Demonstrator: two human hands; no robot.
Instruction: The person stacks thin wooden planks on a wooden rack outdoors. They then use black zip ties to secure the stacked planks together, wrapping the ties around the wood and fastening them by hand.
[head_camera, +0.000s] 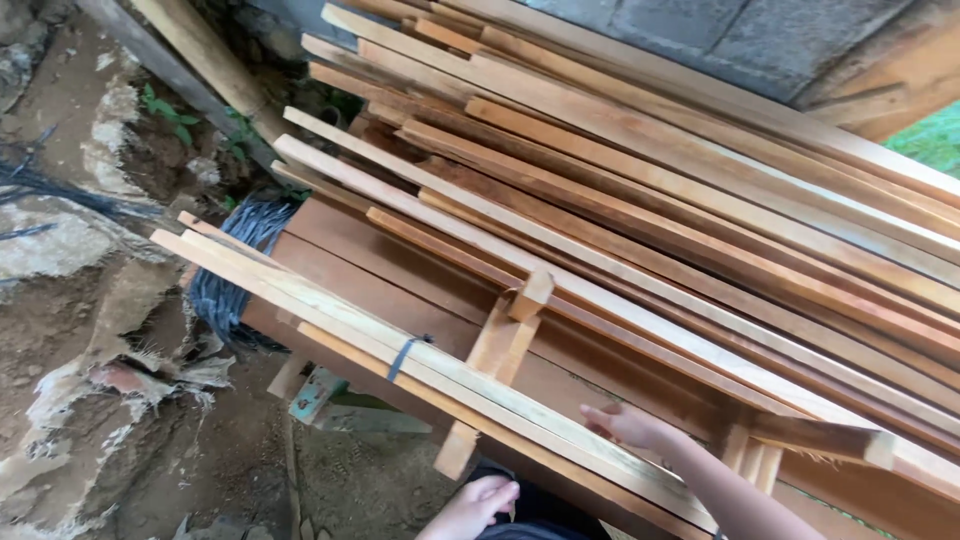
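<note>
Right hand (628, 425) reaches out flat, fingers spread and clamped on nothing, fingertips just touching the strapped bundle of pale strips (400, 345) that lies along the near edge of the big wood stack (700, 200). Left hand (472, 505) hangs low below that bundle, fingers loosely curled around nothing. The risk, I'd say: the bundle overhangs the stack's end, so a push could tip it off toward the coiled black wire (225, 285).

The right hand (628, 424) rests on a bundle of pale slats (420, 360) — the left hand (478, 503) hangs below, apart.
</note>
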